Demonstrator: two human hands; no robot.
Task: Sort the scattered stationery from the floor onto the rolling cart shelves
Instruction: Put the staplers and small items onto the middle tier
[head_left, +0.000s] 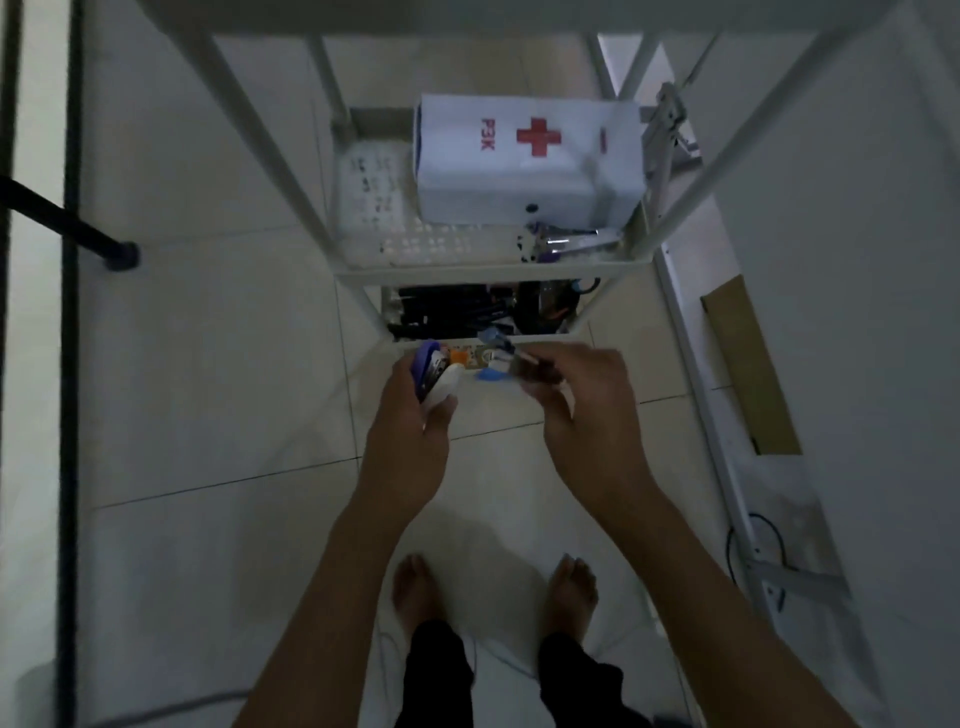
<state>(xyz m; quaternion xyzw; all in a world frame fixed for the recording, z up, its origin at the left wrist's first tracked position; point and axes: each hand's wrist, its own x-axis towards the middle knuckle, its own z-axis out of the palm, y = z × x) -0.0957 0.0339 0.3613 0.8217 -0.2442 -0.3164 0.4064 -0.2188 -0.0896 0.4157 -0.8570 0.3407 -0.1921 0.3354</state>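
I look straight down at a white rolling cart (358, 270). My left hand (415, 415) is closed around a purple stapler (428, 364) together with a white glue bottle with an orange cap (451, 371). My right hand (582, 395) pinches a thin pen-like item with a blue and white end (501, 345), blurred by motion, just over the front rim of the lowest shelf. A small blue piece (491, 375) shows beneath it. The lowest shelf holds dark pens and markers (447, 312). The middle shelf carries a white first-aid box (527, 161) with a red cross.
Several small pens lie at the middle shelf's front right (566, 241). A cardboard strip (748, 364) leans by the right wall. A black stand leg (122, 254) reaches in at left. My bare feet (493, 587) stand on white tiles, with thin cables behind them.
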